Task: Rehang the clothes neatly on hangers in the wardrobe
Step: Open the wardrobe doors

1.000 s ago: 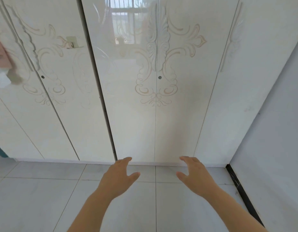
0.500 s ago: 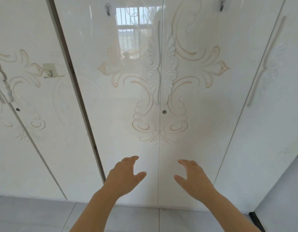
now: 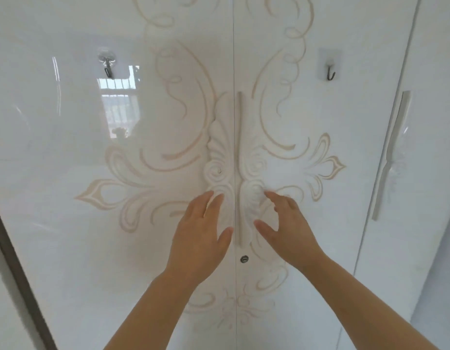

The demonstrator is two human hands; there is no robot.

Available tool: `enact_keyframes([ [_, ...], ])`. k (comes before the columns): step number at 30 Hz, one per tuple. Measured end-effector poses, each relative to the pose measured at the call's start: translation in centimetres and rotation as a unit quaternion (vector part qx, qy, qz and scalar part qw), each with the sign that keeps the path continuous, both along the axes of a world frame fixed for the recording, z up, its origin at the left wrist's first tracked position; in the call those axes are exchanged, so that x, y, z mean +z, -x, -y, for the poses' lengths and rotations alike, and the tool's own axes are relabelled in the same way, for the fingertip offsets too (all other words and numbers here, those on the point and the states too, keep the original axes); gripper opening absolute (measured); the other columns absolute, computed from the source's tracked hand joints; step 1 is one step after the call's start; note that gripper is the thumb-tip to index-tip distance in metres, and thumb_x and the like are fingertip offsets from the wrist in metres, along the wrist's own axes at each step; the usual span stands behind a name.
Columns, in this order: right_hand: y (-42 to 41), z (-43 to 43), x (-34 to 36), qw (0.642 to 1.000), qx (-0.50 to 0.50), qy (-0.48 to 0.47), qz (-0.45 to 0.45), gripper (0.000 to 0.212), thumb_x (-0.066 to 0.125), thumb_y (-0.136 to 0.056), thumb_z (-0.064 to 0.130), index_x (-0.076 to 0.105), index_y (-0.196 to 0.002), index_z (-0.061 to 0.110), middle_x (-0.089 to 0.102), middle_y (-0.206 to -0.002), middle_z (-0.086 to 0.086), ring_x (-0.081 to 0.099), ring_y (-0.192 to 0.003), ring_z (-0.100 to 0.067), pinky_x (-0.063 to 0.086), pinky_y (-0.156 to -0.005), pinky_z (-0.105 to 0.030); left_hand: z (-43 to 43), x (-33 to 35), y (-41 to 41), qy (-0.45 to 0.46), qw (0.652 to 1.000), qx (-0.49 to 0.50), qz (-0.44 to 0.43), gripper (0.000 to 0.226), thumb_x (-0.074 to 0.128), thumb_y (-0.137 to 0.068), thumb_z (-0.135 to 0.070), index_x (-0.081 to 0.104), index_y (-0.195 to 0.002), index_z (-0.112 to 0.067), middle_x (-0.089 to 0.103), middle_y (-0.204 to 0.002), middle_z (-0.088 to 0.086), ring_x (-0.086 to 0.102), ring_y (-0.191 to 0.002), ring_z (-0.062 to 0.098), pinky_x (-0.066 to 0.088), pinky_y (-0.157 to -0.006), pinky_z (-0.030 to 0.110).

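Wardrobe: doors closed, clothes out of sight. My left hand and right hand: both spread, holding nothing, at the carved handles. Risk: fingertips slipping off glossy relief, doors jerking unevenly.

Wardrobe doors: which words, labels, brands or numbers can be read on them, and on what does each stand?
None: no text shows anywhere in this view.
The doors bear only scroll ornament; the handles, the hooks and the lock carry no writing.
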State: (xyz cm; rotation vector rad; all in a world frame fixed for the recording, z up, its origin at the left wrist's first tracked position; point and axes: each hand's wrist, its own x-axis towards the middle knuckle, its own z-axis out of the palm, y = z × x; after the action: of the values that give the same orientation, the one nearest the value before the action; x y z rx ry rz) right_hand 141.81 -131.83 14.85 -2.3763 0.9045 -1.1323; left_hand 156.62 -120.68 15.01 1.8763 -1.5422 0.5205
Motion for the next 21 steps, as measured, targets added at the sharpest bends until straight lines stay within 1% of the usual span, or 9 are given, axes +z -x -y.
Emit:
enact_keyframes([
  [3,-2.6,1.1,2.9,0.995,-0.018,0.013,0.098,0.068,0.059,-0.086,0.037,0.025,-0.144,0.028,0.03,-0.132,0.017,0.035,-0.129,-0.01,0.031,-0.102,-0.026,2.5,2.4,-2.5,0.037,0.996,-0.013,0.08,0.067,0.052,-0.089,-0.035,0.02,-0.146,-0.021,0.003,-0.155,-0.001,-0.003,-0.142,0.017,0.006,-0.111,0.032],
  [6,-4.4,1.8,4.6,0.986,-0.019,-0.035,0.164,0.07,0.057,-0.083,0.046,0.026,-0.143,0.03,0.034,-0.136,0.014,0.036,-0.128,-0.009,0.034,-0.105,-0.032,4.5,3.6,-4.0,0.074,0.988,-0.019,0.131,0.072,0.069,-0.077,-0.025,0.037,-0.139,-0.009,0.025,-0.149,0.015,0.017,-0.137,0.032,0.019,-0.111,0.046],
  [9,-6.0,2.5,5.4,0.984,-0.034,-0.054,0.165,0.055,0.055,-0.087,0.044,0.037,-0.135,0.025,0.041,-0.132,0.009,0.038,-0.123,-0.009,0.034,-0.107,-0.037,5.6,3.1,-5.0,0.087,0.983,-0.02,0.16,0.067,0.062,-0.081,-0.026,0.036,-0.14,-0.007,0.024,-0.149,0.017,0.019,-0.139,0.032,0.016,-0.113,0.044],
  [12,-6.9,2.9,5.8,0.983,-0.04,-0.035,0.178,0.02,0.047,-0.089,0.042,0.042,-0.097,0.024,0.039,-0.095,0.004,0.037,-0.093,-0.01,0.039,-0.091,-0.033,6.0,2.5,-5.6,0.086,0.982,-0.019,0.165,0.065,0.043,-0.083,-0.03,0.028,-0.143,-0.011,0.017,-0.151,0.015,0.014,-0.14,0.028,0.012,-0.113,0.041],
  [14,-6.9,2.6,6.0,0.974,-0.032,-0.038,0.22,0.025,0.043,-0.091,0.033,0.044,-0.086,0.009,0.041,-0.082,-0.009,0.041,-0.075,-0.009,0.041,-0.074,-0.03,6.1,2.4,-5.7,0.093,0.982,-0.022,0.16,0.065,0.043,-0.082,-0.029,0.028,-0.143,-0.011,0.018,-0.151,0.015,0.015,-0.14,0.027,0.014,-0.113,0.042],
  [15,-6.8,2.6,6.2,0.969,-0.026,-0.044,0.24,0.029,0.041,-0.092,0.028,0.045,-0.089,0.0,0.045,-0.085,-0.017,0.044,-0.07,-0.017,0.043,-0.068,-0.038,6.2,2.4,-5.7,0.101,0.982,-0.026,0.156,0.065,0.043,-0.082,-0.029,0.03,-0.142,-0.011,0.019,-0.151,0.015,0.016,-0.14,0.028,0.014,-0.112,0.043],
  [16,-6.5,2.5,6.3,0.965,-0.02,-0.058,0.254,0.031,0.04,-0.094,0.025,0.045,-0.094,-0.005,0.048,-0.092,-0.023,0.047,-0.076,-0.028,0.045,-0.072,-0.048,6.2,2.4,-5.6,0.11,0.982,-0.03,0.15,0.064,0.043,-0.082,-0.029,0.032,-0.141,-0.01,0.02,-0.151,0.015,0.018,-0.14,0.029,0.015,-0.112,0.044],
  [18,-6.1,2.4,6.5,0.959,-0.013,-0.1,0.266,0.032,0.037,-0.097,0.025,0.048,-0.101,-0.005,0.051,-0.106,-0.025,0.052,-0.095,-0.034,0.044,-0.088,-0.056,6.1,2.5,-5.0,0.127,0.982,-0.034,0.134,0.061,0.041,-0.083,-0.031,0.037,-0.139,-0.009,0.024,-0.149,0.017,0.022,-0.138,0.032,0.016,-0.112,0.045],
  [21,-5.4,2.3,6.6,0.941,0.012,-0.185,0.283,0.029,0.038,-0.096,0.032,0.06,-0.104,0.015,0.061,-0.111,-0.008,0.057,-0.106,-0.024,0.045,-0.097,-0.045,5.6,2.8,-3.7,0.153,0.984,-0.044,0.077,0.058,0.037,-0.087,-0.036,0.039,-0.138,-0.009,0.028,-0.148,0.018,0.024,-0.137,0.034,0.013,-0.112,0.044],
])
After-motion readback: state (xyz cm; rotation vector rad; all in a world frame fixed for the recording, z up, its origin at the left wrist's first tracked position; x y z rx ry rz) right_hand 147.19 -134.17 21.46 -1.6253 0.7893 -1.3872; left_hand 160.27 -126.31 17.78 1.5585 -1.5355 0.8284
